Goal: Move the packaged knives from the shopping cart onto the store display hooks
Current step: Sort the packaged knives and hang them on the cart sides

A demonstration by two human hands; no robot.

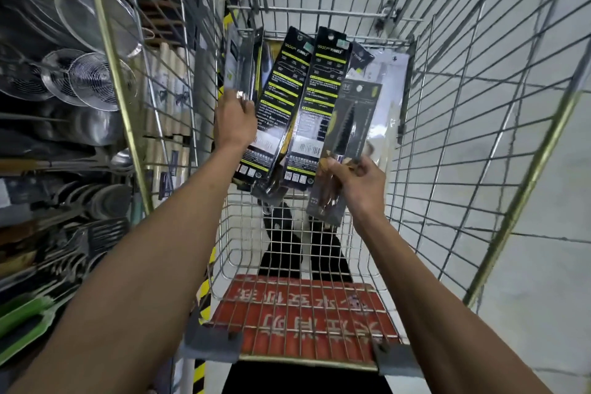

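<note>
Pinched between thumb and fingers of the right grip (356, 184), by its lower half: a knife pack (347, 137) with a serrated blade, raised over the cart (246, 249). Behind it, more packs (287, 99) leaning upright at the cart's far end. Curled round the edge of the leftmost pack (235, 70): the left grip (235, 120). On the rack to the left, hanging strainers (92, 77).

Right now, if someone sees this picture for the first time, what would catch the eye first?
The fan of knife packs, black with yellow bands, stands out at centre over the shopping cart, gripped at its left edge by the left hand. Beside it, the right hand pinches a single knife pack with a dark blade. Shiny wire strainers gleam at far left.
</note>
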